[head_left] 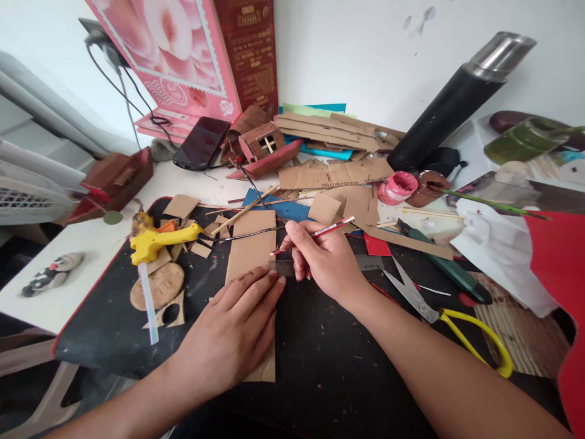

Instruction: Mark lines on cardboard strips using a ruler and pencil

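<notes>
A long strip of brown cardboard point(252, 236) lies on the black mat, partly under my left hand point(240, 311). That hand rests flat, fingers stretched out, pressing near the end of a metal ruler point(371, 263) that crosses the strip sideways. The ruler's middle is hidden behind my right hand point(322, 259). My right fingers are closed round a red and white pencil point(336, 225), its tip low over the cardboard beside the ruler. Scissors with yellow handles point(436, 314) lie spread to the right of my right hand.
A yellow hot glue gun point(159, 241) stands at the left, its cable running across the strip. Cardboard scraps point(333, 174), a cutter with a green handle point(450, 271), paint jars point(397, 186) and a black flask point(452, 103) lie behind. A small cardboard boat point(265, 152) sits near the wall.
</notes>
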{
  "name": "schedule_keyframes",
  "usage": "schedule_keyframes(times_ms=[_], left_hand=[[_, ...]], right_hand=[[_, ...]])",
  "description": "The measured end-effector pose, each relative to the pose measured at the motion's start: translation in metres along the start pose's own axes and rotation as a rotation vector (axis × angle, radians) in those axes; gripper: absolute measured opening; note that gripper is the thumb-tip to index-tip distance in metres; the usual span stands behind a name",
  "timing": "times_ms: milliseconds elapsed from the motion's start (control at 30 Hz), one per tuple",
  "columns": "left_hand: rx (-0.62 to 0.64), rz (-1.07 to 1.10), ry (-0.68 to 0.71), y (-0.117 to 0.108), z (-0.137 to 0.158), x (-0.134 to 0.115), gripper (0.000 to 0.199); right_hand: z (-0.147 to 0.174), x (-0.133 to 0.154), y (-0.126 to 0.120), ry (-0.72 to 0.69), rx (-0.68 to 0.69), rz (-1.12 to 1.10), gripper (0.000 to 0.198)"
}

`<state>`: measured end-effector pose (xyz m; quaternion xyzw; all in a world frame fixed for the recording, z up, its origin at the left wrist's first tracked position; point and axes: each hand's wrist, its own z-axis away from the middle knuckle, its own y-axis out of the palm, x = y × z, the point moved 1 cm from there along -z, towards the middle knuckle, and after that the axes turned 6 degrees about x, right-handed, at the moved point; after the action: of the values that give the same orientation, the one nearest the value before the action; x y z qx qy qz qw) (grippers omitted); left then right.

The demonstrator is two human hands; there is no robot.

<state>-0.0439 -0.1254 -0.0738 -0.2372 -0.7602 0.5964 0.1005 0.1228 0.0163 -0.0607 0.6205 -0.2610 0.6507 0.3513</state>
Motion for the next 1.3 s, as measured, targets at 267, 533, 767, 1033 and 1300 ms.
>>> schedule_keyframes(times_ms=[267, 533, 767, 1033, 1300], left_hand=[[-0.047, -0.037, 0.032, -0.0049, -0.0033, -0.001, 0.037], [-0.071, -0.042, 0.062, -0.0071, -0.0043, -0.0025, 0.033], [-0.075, -0.034, 0.069, -0.0038, -0.0026, -0.0007, 0.032], [-0.086, -0.051, 0.072, -0.0034, -0.0027, -0.0002, 0.03], [-0.092, -0.042, 0.075, -0.0037, -0.0036, -0.0006, 0.03]], right_hand=[[0.0026, 0.0003, 0.0038, 0.019, 0.031, -0.03, 0.052], [0.0059, 0.0024, 0.0085, 0.032, 0.067, -0.036, 0.051], [0.0028, 0.0009, 0.0033, -0.006, 0.008, -0.021, 0.053], [0.0003, -0.0009, 0.0012, 0.083, 0.049, -0.137, 0.048], [0.0003, -0.0007, 0.0035, 0.136, 0.072, -0.19, 0.043]])
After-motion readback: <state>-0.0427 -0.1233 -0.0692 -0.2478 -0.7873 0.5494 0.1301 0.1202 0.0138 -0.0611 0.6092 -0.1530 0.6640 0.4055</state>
